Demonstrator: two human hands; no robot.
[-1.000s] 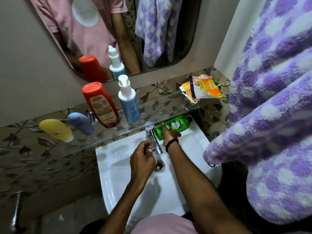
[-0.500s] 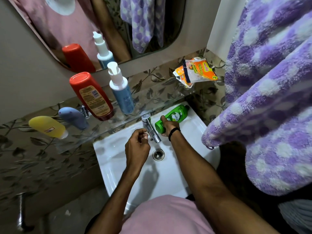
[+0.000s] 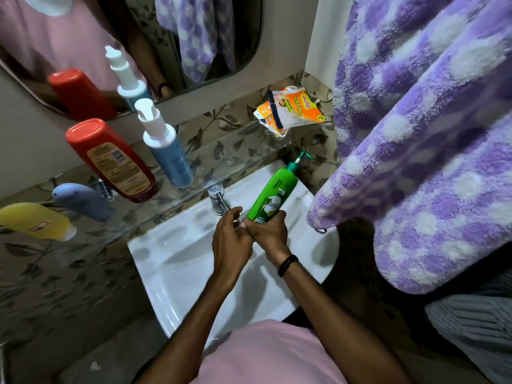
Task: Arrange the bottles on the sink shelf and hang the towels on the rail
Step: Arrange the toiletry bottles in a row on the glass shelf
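My right hand grips the base of a green pump bottle and holds it upright over the white sink. My left hand touches the bottle's base beside it, fingers curled. On the glass shelf stand a red bottle and a blue pump bottle, with a small blue bottle and a yellow bottle lying further left. A purple spotted towel hangs at the right.
A chrome tap stands at the back of the sink just left of my hands. An orange scrub pad packet lies on the shelf's right end. A mirror hangs above, and a grey cloth lies low right.
My right hand has lifted the green bottle from lying on the sink rim to upright above the basin. My left hand has moved from the tap to the bottle's base.
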